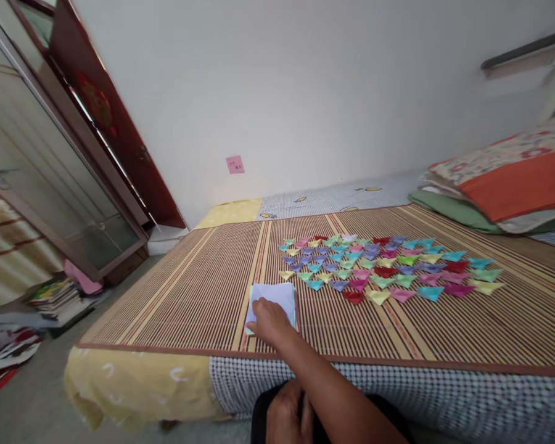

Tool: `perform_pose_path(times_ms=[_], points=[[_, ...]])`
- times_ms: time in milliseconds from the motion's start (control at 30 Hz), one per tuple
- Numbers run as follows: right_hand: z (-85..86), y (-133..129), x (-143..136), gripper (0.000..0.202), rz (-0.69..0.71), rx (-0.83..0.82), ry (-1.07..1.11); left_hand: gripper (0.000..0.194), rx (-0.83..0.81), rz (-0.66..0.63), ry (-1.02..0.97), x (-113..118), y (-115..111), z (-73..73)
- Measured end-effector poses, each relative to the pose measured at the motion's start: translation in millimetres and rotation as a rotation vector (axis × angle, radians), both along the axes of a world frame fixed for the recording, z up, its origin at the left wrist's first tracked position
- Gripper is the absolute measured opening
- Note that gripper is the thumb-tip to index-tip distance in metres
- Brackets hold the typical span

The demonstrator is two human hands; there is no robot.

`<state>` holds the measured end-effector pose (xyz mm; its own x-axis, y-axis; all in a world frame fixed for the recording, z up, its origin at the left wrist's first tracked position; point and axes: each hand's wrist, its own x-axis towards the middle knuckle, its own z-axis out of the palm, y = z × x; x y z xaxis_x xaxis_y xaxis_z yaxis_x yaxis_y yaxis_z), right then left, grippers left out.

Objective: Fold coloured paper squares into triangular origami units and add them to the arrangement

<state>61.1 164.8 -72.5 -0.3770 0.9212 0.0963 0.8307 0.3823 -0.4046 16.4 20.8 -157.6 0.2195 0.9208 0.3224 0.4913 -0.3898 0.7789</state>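
My right hand [271, 319] reaches across the mat to a stack of square paper sheets [277, 291] with a pale lilac sheet on top. Its bent fingers rest over the top sheet, and the thumb lies apart from them near the stack's left edge. The top sheet looks flat. My left hand [284, 414] is low by my lap, partly behind my right forearm; its fingertips are hidden. To the right of the stack, many small folded paper pieces [361, 263] in several colours lie in rows.
A striped bamboo mat [185, 283] covers the bed, above a checked cloth [444, 394] and a yellow one [139, 382]. Folded bedding [518, 179] is piled at the right. A pink note [235, 164] sticks to the white wall. Books [55, 299] stand at the far left.
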Motion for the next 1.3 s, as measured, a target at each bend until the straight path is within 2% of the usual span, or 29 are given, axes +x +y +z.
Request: perform_pose_path(times_ms=[200,333,400,500,600,667,733,833,900,967,1033,1100,1133,1167,1200,1233,1300], points=[[-2.4,0,-2,0.034,0.011,-0.013,0.034,0.029,0.011,0.036,-0.04,-3,1,0.1],[-4.2,2,-3,0.034,0.005,-0.024,0.073,0.025,-0.019,-0.021,-0.004,-3,1,1.5],[0.1,1,1,0.034,-0.029,-0.001,0.099,0.025,-0.032,0.001,-0.026,-2,0,2.3],[15.4,-10,15,0.032,-0.108,0.09,0.136,0.033,-0.106,0.058,-0.167,-3,0,7.0],[32.0,-36,38,0.014,-0.152,0.228,0.159,0.043,-0.361,0.066,-0.464,-12,6,25.3],[36.6,-62,52,0.016,-0.113,0.303,0.163,0.053,-0.518,0.107,-0.8,-20,13,45.4],[34.0,-91,62,0.012,-0.029,0.36,0.162,0.06,-0.601,0.036,-1.047,-24,19,66.2],[20.9,-130,66,0.017,0.081,0.421,0.164,0.041,-0.675,0.037,-1.125,-18,24,87.0],[11.5,-148,69,0.019,0.114,0.453,0.186,0.039,-0.672,0.053,-1.117,-10,23,91.5],[5.2,-160,78,0.013,0.171,0.467,0.317,0.037,-0.665,0.069,-1.099,-3,20,92.3],[2.7,-164,96,0.009,0.103,0.446,0.527,0.033,-0.66,0.09,-1.088,0,15,94.3],[3.0,-162,120,0.006,-0.159,0.439,0.778,0.033,-0.667,0.111,-1.08,0,9,100.4],[3.5,-159,131,0.012,-0.32,0.377,0.905,0.034,-0.678,0.12,-1.074,0,6,104.8],[4.1,-156,141,0.023,-0.421,0.234,1.043,0.037,-0.689,0.11,-1.067,0,3,109.8],[4.6,-153,149,0.033,-0.446,0.03,1.178,0.039,-0.683,0.084,-1.064,0,0,114.9],[4.9,-151,154,0.041,-0.416,-0.071,1.219,0.041,-0.684,0.047,-1.056,1,-2,119.6],[5.2,-149,154,0.047,-0.36,-0.167,1.271,0.042,-0.684,-0.018,-1.038,3,-7,126.9]])
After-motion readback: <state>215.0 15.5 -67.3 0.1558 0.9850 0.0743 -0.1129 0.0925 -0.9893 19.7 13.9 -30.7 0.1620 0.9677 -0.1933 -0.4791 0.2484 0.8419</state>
